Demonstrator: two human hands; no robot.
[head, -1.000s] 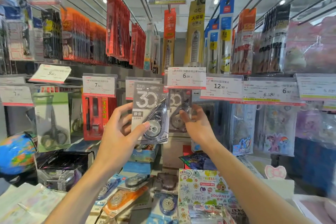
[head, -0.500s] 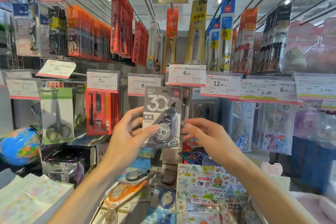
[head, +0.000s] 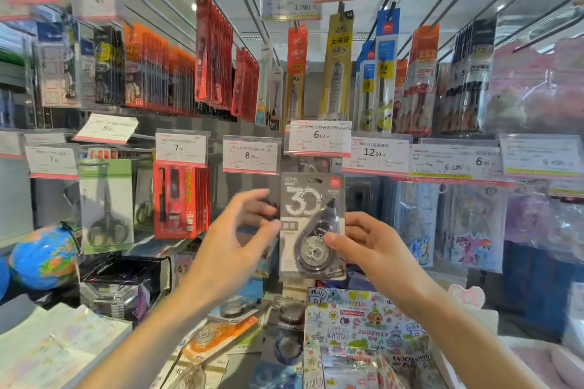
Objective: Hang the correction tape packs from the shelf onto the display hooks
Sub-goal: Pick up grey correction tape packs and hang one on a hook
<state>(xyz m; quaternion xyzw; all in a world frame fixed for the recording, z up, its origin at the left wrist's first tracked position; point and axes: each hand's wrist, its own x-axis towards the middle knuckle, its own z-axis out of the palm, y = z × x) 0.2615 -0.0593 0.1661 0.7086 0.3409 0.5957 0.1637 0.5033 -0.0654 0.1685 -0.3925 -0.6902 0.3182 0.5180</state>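
- My right hand (head: 368, 245) pinches the grey correction tape pack (head: 311, 226), thumb on the front of its clear blister, the other fingers curled behind the pack's right edge.
- My left hand (head: 235, 241) sits at the pack's left edge, fingers spread and relaxed; the thumb tip reaches the edge at mid-height, but I cannot tell whether it presses or only touches.
- The pack stands upright between both hands, a large "30" on the card, the dark dispenser below it.
- Its top edge is just under the 6.00 price tag (head: 317, 138); any hook behind that tag is hidden from me.
- Left of that tag hangs the 8.00 price tag (head: 250, 154), right of it the 12.90 price tag (head: 376, 156).
- Lower down, on the shelf, loose correction tape packs lie flat: an orange pack (head: 218, 336) near my left forearm and a blue pack (head: 286, 346) beside it.
- A patterned box (head: 360, 328) printed "Journey" sits under my right forearm.
- Far left I see a boxed pair of scissors (head: 106, 205) hanging and a globe (head: 44, 257) below it.
- Red hanging packs (head: 180, 200) fill the gap between the scissors and my left hand.
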